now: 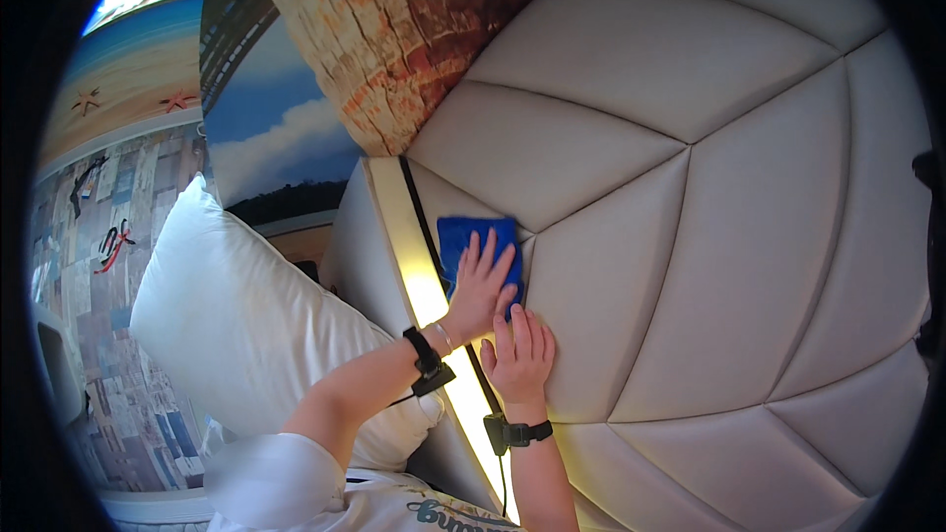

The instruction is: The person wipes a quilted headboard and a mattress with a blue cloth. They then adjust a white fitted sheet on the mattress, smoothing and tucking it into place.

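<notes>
A folded blue cloth (pixel 473 227) lies against a beige padded headboard panel (pixel 591 177) with dark seams. My left hand (pixel 482 288) is spread over the cloth, holding it to the panel close to its left edge. Just below and to the right, my right hand (pixel 521 358) rests on the padding with nothing in it, its fingertips near the cloth's lower corner. Black straps with small devices circle both wrists. A glowing light strip (pixel 421 281) runs along the panel's side, partly behind my left forearm.
A white pillow (pixel 244 310) stands tilted to the left of the light strip. Beyond it, wood-patterned flooring (pixel 133 369) holds a red and black item (pixel 114 245). A printed wall mural (pixel 288 118) of sky and a tree trunk borders the headboard.
</notes>
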{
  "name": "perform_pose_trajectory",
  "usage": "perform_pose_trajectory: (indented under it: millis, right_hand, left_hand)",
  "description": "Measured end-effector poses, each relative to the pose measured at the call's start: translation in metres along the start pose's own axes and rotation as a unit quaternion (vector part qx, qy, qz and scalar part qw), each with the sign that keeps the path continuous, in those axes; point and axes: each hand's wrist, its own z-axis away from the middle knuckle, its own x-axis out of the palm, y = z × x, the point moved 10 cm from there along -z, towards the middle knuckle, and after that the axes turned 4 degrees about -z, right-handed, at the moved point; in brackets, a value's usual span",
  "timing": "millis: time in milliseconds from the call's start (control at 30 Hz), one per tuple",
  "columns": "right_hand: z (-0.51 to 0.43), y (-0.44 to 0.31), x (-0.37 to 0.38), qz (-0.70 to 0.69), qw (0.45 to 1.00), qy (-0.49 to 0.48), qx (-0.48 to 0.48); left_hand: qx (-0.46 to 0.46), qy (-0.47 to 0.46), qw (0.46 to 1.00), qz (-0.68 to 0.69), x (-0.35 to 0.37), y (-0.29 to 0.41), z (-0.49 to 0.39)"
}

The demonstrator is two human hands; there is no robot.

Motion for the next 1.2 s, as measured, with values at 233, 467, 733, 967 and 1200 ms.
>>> perform_pose_trajectory:
  millis: [233, 467, 733, 967, 1200]
  right_hand:
    - [-0.002, 0.000, 0.009, 0.051, 0.998, -0.040, 0.011]
    - [-0.003, 0.002, 0.013, 0.076, 0.996, -0.052, 0.015]
    - [-0.007, 0.001, 0.012, 0.076, 0.996, -0.038, 0.019]
    - [-0.007, 0.003, 0.013, 0.076, 0.995, -0.055, 0.031]
    - [-0.008, 0.006, 0.012, 0.035, 0.997, -0.055, 0.045]
  left_hand:
    - [-0.241, 0.068, 0.965, 0.078, 0.000, -0.119, -0.021]
    - [-0.300, 0.086, 0.940, 0.138, 0.015, -0.110, 0.017]
    - [-0.283, 0.007, 0.941, 0.185, 0.000, -0.041, 0.068]
    - [-0.126, 0.087, 0.988, 0.015, -0.114, -0.027, 0.030]
    - [-0.054, -0.328, 0.916, -0.226, -0.032, -0.032, 0.109]
